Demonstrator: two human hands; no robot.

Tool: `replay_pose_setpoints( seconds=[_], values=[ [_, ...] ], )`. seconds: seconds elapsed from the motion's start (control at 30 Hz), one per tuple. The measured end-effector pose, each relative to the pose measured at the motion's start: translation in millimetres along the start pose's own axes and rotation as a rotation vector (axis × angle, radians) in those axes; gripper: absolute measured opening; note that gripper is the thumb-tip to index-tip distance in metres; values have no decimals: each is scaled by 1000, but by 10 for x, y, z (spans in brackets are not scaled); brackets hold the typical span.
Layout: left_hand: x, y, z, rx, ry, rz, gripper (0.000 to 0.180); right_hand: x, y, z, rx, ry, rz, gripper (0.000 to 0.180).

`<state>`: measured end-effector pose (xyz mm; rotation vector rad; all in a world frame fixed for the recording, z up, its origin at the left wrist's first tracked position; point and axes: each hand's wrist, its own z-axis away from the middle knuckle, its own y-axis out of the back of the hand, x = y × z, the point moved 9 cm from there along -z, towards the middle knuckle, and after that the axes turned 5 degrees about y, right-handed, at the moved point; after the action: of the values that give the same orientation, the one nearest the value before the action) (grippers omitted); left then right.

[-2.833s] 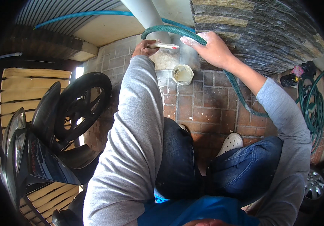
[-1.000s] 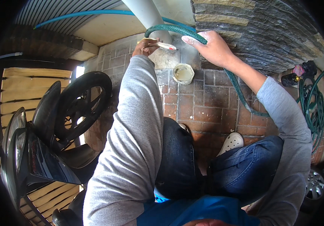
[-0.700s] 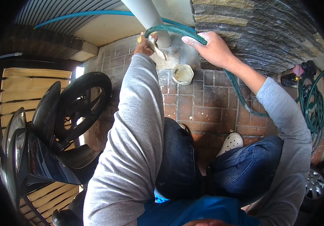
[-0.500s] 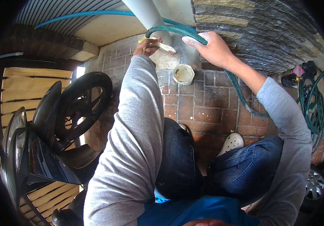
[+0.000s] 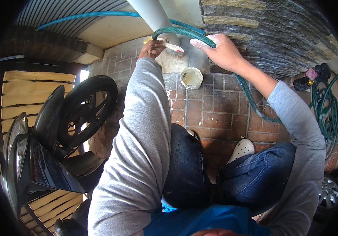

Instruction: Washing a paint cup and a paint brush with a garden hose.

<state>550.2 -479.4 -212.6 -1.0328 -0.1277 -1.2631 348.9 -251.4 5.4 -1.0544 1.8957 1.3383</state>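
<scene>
My right hand (image 5: 226, 51) is wrapped round a green hose (image 5: 182, 30), its thumb lying along the top. From there the hose arches left and bends down beside my left hand (image 5: 152, 48). The left hand is closed round a paintbrush (image 5: 173, 47) with a pale handle that points right; whether it also touches the hose end I cannot tell. Behind both hands stands a thick white pipe (image 5: 149, 13), rising from a pale patch of floor (image 5: 173, 62). Nearer to me, a small open tub (image 5: 191, 78) with whitish residue sits on the bricks.
At left stands a motorcycle (image 5: 47, 165) with its black front wheel (image 5: 88, 110). A rough stone wall (image 5: 271, 35) rises at the far right. More coiled green hose (image 5: 326, 114) hangs at the right, above a car wheel (image 5: 329, 192). A blue hose (image 5: 94, 14) runs along the back.
My left hand and the paintbrush have shifted very slightly. The right hand and the green hose look the same.
</scene>
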Motion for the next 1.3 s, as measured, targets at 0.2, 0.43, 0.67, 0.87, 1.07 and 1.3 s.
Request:
replay_pose_setpoints(
  seconds=[0.2,0.43,0.67,0.87,1.07,1.3],
  values=[
    [-67,3,96,93,-38,9,40,26,-4,-5,-8,-6,1,46],
    [-71,15,461,350,-60,88,56,66,-13,-9,-7,-41,26,46],
    [-96,-100,591,447,71,-29,84,24,1,1,4,9,-5,47],
    [-231,-112,399,295,155,372,57,-1,10,-6,10,22,-6,47],
    [-209,-326,444,109,158,153,47,73,9,-9,-61,-78,23,36],
    [-294,-373,443,127,243,170,87,25,15,10,1,-22,-9,45]
  ],
)
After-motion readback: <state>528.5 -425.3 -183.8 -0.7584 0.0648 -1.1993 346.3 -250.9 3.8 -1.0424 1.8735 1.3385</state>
